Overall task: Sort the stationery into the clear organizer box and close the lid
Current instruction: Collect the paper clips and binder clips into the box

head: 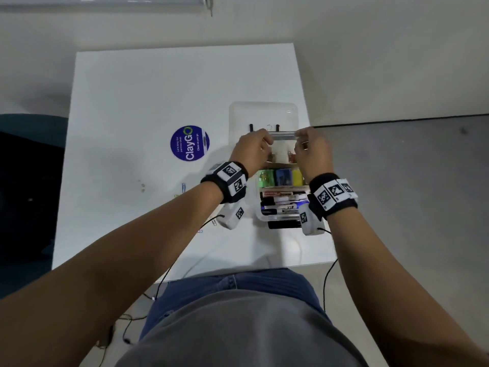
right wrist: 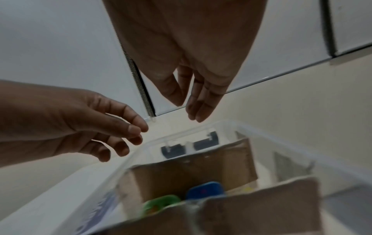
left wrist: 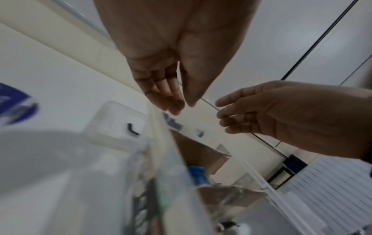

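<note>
The clear organizer box (head: 257, 211) stands on the white table (head: 158, 102), split by cardboard dividers (right wrist: 191, 174). Green (head: 265, 178), blue (head: 283, 177) and yellow (head: 297, 177) items fill its middle section. Markers (head: 283, 201) lie in the near one, small clips (head: 291, 155) in the far one. Its clear lid (head: 263, 113) lies flung back flat on black hinges (right wrist: 173, 149). My left hand (head: 267, 140) and right hand (head: 299, 135) hover over the box's far rim (right wrist: 251, 128). Their fingers hang loosely curved, and the wrist views show nothing held between them.
A round blue ClayGo sticker (head: 190, 143) lies left of the box. Loose paper clips (head: 182, 188) rest on the table near my left forearm. The table's right edge (head: 311, 120) runs close beside the box. Black cables (head: 326, 282) trail off the near edge.
</note>
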Available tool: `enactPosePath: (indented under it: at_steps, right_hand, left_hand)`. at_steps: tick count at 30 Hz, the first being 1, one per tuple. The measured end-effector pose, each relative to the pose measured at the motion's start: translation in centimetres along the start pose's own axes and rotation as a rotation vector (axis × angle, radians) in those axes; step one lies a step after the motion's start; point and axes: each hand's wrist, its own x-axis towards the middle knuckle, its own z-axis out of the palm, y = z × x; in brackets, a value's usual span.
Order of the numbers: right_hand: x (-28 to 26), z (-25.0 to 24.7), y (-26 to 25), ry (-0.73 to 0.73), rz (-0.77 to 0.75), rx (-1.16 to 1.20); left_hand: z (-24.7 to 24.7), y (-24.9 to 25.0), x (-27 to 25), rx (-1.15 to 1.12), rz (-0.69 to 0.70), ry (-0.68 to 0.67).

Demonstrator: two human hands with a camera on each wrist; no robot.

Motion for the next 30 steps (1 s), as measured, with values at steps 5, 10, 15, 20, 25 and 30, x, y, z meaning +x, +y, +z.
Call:
enactPosePath:
  at_steps: [5, 10, 15, 20, 25, 30]
  right_hand:
    - [-3.6, 4.7, -5.6, -0.143, -0.200, 0.116]
    - [-9.1, 13.7, -6.8, -0.650, -0.209, -0.226]
    - [-13.0, 18.9, -3.6, -0.787, -0.143, -0.499]
    - [-14.2, 20.9, -3.0, -0.753, -0.201, -0.478]
    - [-14.5, 21.5, -3.5, -0.778, -0.265, -0.536]
    - [-14.9, 21.3, -3.4, -0.767, -0.271, -0.530]
  left_hand:
    - [-5.0, -7.0, -3.8, 0.021, -0.122, 0.053]
    - [-9.5, -15.9, -10.3, 0.303, -0.269, -0.109]
    - [-12.2, -22.4, -17.3, 0.478, -0.359, -0.342]
    - [-12.3, -25.8, -21.2, 0.470, -0.293, -0.364]
    - [-10.5, -26.7, -21.6, 0.518, -0.125, -0.398]
    - [-10.5, -26.5, -21.0, 0.424, -0.177, -0.390]
